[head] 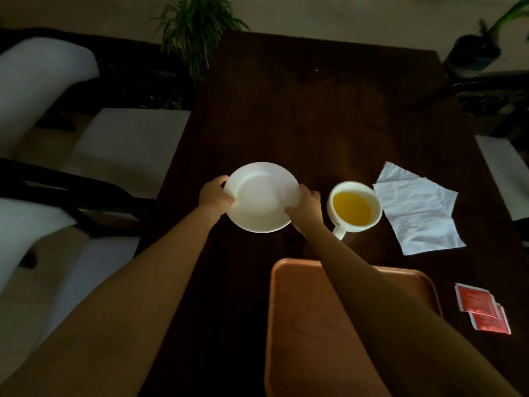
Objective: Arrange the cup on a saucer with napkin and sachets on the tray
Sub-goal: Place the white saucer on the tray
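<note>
A white saucer [262,196] is at the middle of the dark table, gripped on both sides. My left hand [216,196] clasps its left rim and my right hand [306,207] clasps its right rim. Just right of the saucer stands a white cup [355,207] with yellow liquid, handle toward me. A crumpled white napkin [419,210] lies flat to the right of the cup. Two red sachets [482,309] overlap near the table's right edge. An orange-brown tray [300,325] sits close to me, partly hidden under my right forearm.
The dark wooden table [315,110] stretches away ahead. White cushioned chairs [123,144] stand along its left side, and another seat [503,173] at the right. Potted plants [197,30] stand beyond the far edge.
</note>
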A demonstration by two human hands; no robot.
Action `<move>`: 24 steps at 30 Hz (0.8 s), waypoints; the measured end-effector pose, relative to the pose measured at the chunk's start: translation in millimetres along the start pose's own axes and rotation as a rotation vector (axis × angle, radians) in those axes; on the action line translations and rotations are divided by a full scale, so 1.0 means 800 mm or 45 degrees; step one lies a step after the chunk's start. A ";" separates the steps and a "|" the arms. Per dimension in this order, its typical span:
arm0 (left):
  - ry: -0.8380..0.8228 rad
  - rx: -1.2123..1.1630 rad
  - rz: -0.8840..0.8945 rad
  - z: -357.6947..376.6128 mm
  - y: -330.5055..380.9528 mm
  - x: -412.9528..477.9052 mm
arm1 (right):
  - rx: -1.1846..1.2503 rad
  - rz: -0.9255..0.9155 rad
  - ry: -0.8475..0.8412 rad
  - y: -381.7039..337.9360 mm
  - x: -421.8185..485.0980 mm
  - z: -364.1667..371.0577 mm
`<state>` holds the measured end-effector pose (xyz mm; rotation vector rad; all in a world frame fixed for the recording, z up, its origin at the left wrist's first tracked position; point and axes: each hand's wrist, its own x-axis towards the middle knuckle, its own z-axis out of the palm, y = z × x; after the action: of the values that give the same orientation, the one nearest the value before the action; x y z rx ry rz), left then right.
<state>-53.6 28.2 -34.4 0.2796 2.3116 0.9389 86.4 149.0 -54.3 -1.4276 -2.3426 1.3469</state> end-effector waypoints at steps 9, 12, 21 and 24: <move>0.062 -0.031 0.035 -0.015 -0.013 -0.049 | 0.016 -0.086 -0.019 -0.005 -0.047 -0.012; 0.089 -0.052 0.034 -0.016 -0.018 -0.076 | 0.004 -0.089 -0.038 0.000 -0.071 -0.014; 0.107 -0.048 0.056 0.006 -0.027 -0.153 | -0.023 -0.162 -0.003 0.029 -0.137 -0.051; 0.116 0.026 0.083 0.026 -0.033 -0.184 | -0.008 -0.105 -0.006 0.054 -0.165 -0.063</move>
<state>75.6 -39.2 4.3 0.3290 2.4092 0.9791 214.0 89.6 -8.8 -1.3154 -2.3826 1.3241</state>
